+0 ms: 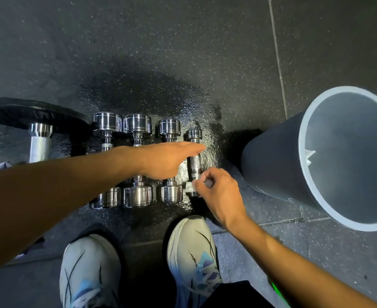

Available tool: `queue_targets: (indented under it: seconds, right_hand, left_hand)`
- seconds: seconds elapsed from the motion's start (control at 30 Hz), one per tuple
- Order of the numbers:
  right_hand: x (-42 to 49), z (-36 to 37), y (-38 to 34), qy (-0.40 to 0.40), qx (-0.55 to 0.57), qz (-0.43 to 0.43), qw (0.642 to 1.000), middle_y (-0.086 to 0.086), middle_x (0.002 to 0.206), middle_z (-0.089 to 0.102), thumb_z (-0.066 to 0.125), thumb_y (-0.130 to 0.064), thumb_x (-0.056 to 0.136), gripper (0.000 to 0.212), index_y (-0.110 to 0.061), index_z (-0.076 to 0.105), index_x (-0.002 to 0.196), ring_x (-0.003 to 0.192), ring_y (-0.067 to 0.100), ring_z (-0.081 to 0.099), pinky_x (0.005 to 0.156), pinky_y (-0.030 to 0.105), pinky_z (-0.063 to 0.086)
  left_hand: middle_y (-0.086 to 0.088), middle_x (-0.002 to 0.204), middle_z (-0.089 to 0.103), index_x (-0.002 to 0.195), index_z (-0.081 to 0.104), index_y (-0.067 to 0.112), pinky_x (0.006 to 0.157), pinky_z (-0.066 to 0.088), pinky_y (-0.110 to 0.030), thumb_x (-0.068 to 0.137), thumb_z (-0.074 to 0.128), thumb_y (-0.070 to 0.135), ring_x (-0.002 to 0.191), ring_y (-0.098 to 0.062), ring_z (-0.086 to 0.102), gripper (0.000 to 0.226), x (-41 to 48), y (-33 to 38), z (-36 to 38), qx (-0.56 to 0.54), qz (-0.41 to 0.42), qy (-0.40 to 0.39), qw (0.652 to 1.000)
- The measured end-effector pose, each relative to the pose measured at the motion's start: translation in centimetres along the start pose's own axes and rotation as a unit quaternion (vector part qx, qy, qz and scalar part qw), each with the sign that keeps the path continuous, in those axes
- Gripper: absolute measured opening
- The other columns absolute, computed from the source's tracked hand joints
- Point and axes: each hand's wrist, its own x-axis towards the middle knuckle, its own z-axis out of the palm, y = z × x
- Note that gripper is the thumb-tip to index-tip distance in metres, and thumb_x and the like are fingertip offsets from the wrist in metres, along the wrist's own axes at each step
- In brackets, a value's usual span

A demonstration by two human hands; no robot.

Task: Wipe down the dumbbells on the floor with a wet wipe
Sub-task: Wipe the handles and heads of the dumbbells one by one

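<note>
1. Smallest chrome steel dumbbell point(195, 162): lies on the dark speckled rubber floor point(183, 52) under both hands, at the right end of a row of four.
2. White crumpled wet wipe point(189, 187): pinched between the thumb and curled fingers of the right hand point(218, 192), against that dumbbell's near head.
3. Left hand point(169, 160): fingers straight and together, stretched over the same dumbbell's knurled handle, just beyond the right hand; contact cannot be told.
4. Three larger chrome steel dumbbells point(137, 123): side by side beneath the left wrist and forearm.
5. Tall grey plastic bin point(272, 161): just right of the right hand.
6. Black round weight plate point(27, 114): well left of the left forearm.
7. White trainers point(192, 252): nearer than both hands.
</note>
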Motion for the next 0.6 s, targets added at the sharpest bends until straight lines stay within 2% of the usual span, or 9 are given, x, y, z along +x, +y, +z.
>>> queue_targets:
  seconds: [0.1,0.17,0.23,0.3,0.37,0.43,0.53,0.6]
  right_hand:
    - [0.5,-0.2,-0.5,-0.004,-0.057,-0.069,0.996,0.0,0.09,0.059,0.072,-0.022,0.093,0.014,-0.014,0.064,0.085,0.08,0.013,0.053,0.072,0.014,0.04]
    - [0.9,-0.3,-0.7,0.015,-0.037,-0.074,0.996,0.003,0.088,0.059,0.073,-0.017,0.093,0.016,-0.013,0.062,0.082,0.077,0.014,0.052,0.07,0.015,0.042]
    - [1.7,-0.3,-1.0,0.037,0.021,-0.068,0.997,0.006,0.087,0.06,0.077,-0.011,0.09,0.019,-0.012,0.062,0.078,0.074,0.013,0.053,0.07,0.011,0.042]
    - [2.9,-0.2,-1.2,0.048,0.043,-0.07,0.995,0.006,0.085,0.061,0.078,-0.011,0.089,0.02,-0.013,0.062,0.078,0.074,0.012,0.054,0.069,0.011,0.043]
    - [4.4,-0.2,-1.0,0.048,0.057,-0.049,0.996,0.007,0.084,0.064,0.08,-0.021,0.089,0.02,-0.017,0.062,0.08,0.073,0.017,0.06,0.069,0.021,0.049]
    - [4.8,-0.3,-0.5,0.032,0.058,-0.024,0.998,0.008,0.084,0.066,0.08,-0.03,0.089,0.022,-0.021,0.061,0.082,0.074,0.023,0.065,0.073,0.032,0.055]
    - [2.9,-0.4,0.0,-0.022,-0.001,-0.012,1.0,0.002,0.094,0.064,0.079,-0.03,0.088,0.022,-0.02,0.06,0.084,0.08,0.016,0.065,0.077,0.024,0.053]
    - [1.8,-0.3,0.1,-0.022,-0.049,-0.031,0.998,-0.002,0.096,0.058,0.079,-0.028,0.089,0.022,-0.017,0.06,0.086,0.079,0.01,0.06,0.079,0.02,0.049]
  left_hand:
    - [0.015,0.163,0.023,0.158,0.003,0.043,0.099,0.048,-0.023,0.082,0.042,-0.017,0.139,-0.003,0.036,0.104,0.0,-0.4,0.0,-0.02,-0.001,0.007,1.0]
    - [0.016,0.163,0.024,0.157,0.003,0.044,0.099,0.049,-0.024,0.082,0.042,-0.017,0.141,-0.001,0.035,0.105,-0.1,-0.6,0.1,-0.033,0.002,0.012,0.999]
    - [0.013,0.164,0.023,0.158,0.003,0.041,0.098,0.043,-0.013,0.083,0.043,-0.016,0.142,0.0,0.032,0.102,0.0,-0.5,0.2,-0.034,0.007,0.014,0.999]
    - [0.01,0.164,0.022,0.159,0.007,0.036,0.083,0.037,-0.002,0.087,0.043,-0.014,0.133,0.005,0.032,0.096,-0.2,-0.3,0.0,-0.02,0.011,0.019,1.0]
    - [0.007,0.164,0.024,0.159,0.014,0.032,0.09,0.041,-0.007,0.087,0.043,-0.014,0.137,0.003,0.034,0.091,-0.5,-0.1,-0.4,-0.019,0.022,0.03,0.999]
    - [0.007,0.16,0.032,0.157,0.024,0.03,0.098,0.05,-0.021,0.087,0.042,-0.014,0.139,0.0,0.038,0.085,-0.8,0.0,-0.7,-0.041,0.029,0.059,0.997]
    - [0.011,0.135,0.047,0.148,0.042,0.026,0.101,0.049,-0.026,0.094,0.045,-0.004,0.123,-0.003,0.051,0.061,-1.4,-0.4,-0.9,-0.052,0.029,0.136,0.989]
    - [0.014,0.119,0.046,0.136,0.053,0.024,0.092,0.051,-0.029,0.098,0.051,0.009,0.107,-0.007,0.055,0.041,-1.7,-0.9,-0.9,-0.008,0.037,0.192,0.981]
